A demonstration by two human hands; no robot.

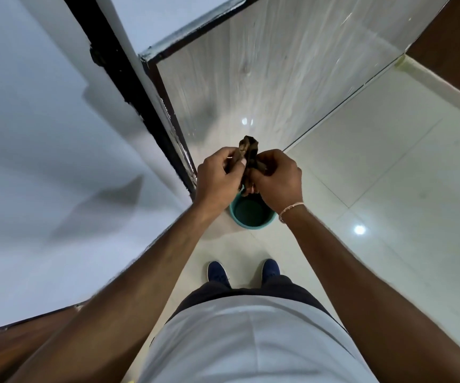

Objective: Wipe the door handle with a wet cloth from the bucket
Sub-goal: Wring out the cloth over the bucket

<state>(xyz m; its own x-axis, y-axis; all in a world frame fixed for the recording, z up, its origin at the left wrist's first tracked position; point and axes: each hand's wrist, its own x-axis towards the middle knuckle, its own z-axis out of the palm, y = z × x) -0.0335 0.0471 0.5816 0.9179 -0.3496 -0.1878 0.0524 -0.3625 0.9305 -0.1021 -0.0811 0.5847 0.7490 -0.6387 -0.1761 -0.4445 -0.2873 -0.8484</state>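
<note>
Both hands, left (217,175) and right (274,178), clench a dark brown, twisted wet cloth (248,156) directly above the round teal plastic bucket (252,212) on the glossy white tiled floor (389,189). Wringing appears underway; wiping remains. No door handle is visible. Beyond the bucket stands a pale wood-grain door (278,78); nothing obstructs.

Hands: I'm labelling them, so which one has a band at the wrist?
The right hand. A thin pale band circles its wrist; the left hand's wrist is bare. Both grip the cloth above the bucket.
</note>
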